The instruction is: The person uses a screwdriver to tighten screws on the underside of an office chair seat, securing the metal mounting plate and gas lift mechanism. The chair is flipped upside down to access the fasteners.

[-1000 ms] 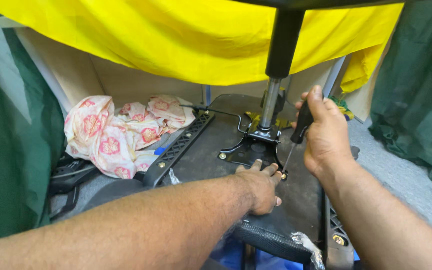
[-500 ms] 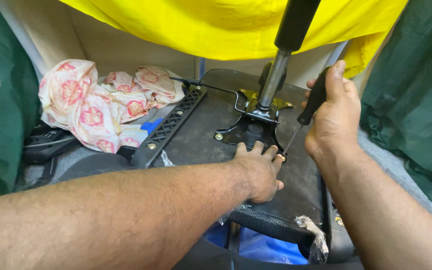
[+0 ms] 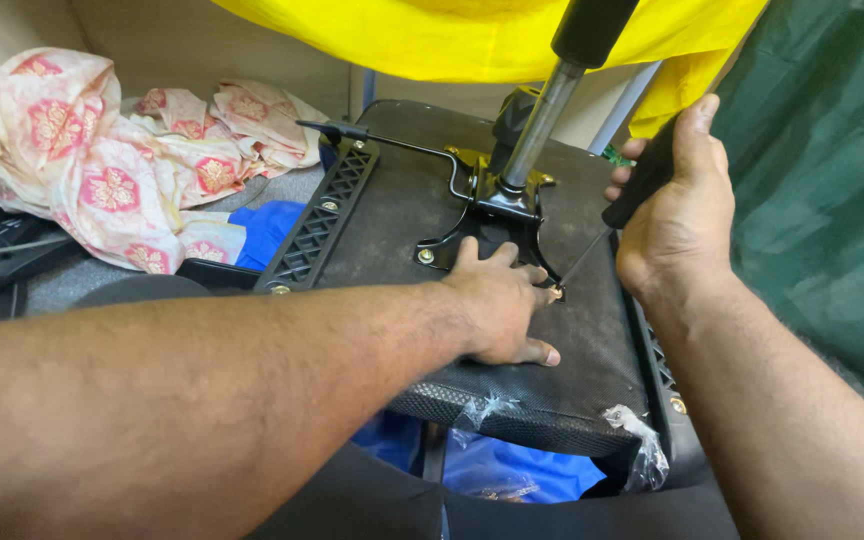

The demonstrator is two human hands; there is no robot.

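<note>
An upturned office chair seat (image 3: 592,345) lies before me, its black underside facing up. A black metal mechanism plate (image 3: 487,215) with a gas-lift column (image 3: 542,125) is bolted to its middle. My right hand (image 3: 677,215) grips a black-handled screwdriver (image 3: 632,190); the thin shaft slants down to a screw at the plate's near right corner. My left hand (image 3: 497,305) lies flat on the seat, fingers touching the plate beside the screwdriver tip. A thin lever (image 3: 392,145) sticks out to the left of the plate.
A floral pink-and-cream cloth (image 3: 112,160) is bunched at the left, with blue fabric (image 3: 272,225) beside it. Yellow sheeting (image 3: 422,40) hangs overhead. Green fabric (image 3: 832,200) fills the right. Black armrest brackets (image 3: 317,220) line the seat's sides. Torn plastic wrap (image 3: 632,430) clings to the near edge.
The view has drawn closer and shifted left. My left hand slid forward onto the plate's edge. My right hand has kept the screwdriver tip at the near right screw.
</note>
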